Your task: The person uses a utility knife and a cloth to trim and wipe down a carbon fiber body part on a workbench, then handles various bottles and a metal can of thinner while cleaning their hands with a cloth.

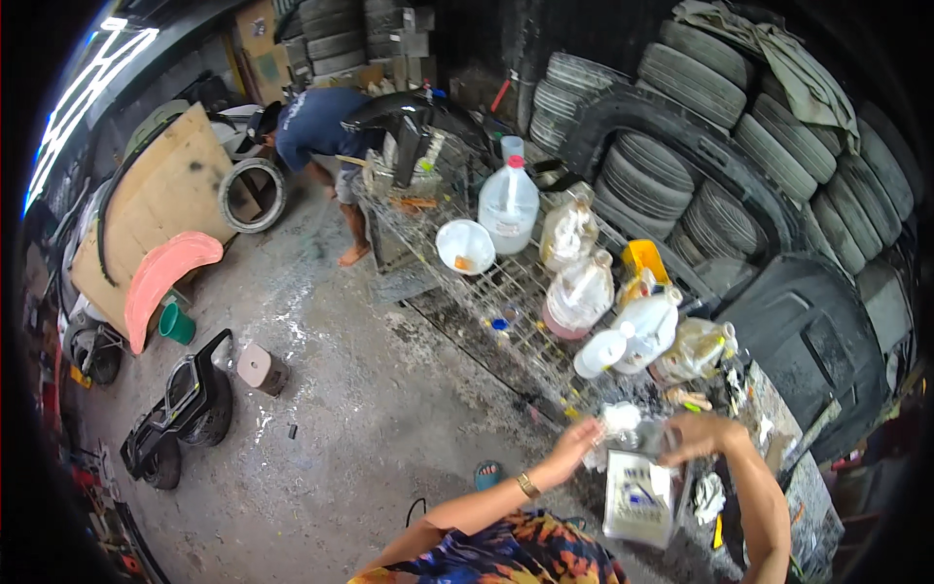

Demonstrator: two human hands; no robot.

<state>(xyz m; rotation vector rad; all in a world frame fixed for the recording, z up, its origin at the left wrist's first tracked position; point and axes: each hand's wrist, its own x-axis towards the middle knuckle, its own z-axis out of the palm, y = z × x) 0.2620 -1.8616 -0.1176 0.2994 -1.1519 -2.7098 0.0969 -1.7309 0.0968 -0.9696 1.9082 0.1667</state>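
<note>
My left hand (581, 440), with a gold watch on its wrist, is closed at the edge of a small bright white thing (621, 419) whose kind I cannot make out. Across from it, my right hand (699, 438) curls down over the top end of a rectangular tin (639, 498) with a pale label. Its fingers close round something greyish or clear that I cannot make out. The tin lies at the near end of the cluttered workbench. Just beyond my hands stand a white bottle (600, 352) and a white jug (646, 328).
More jugs, including a clear one with a red cap (509, 206), and a white bowl (465, 245) stand along the metal grid. Crumpled white cloth (709, 497) lies right of the tin. Tyres (647, 175) are stacked behind. A person (321, 127) bends over at the far left.
</note>
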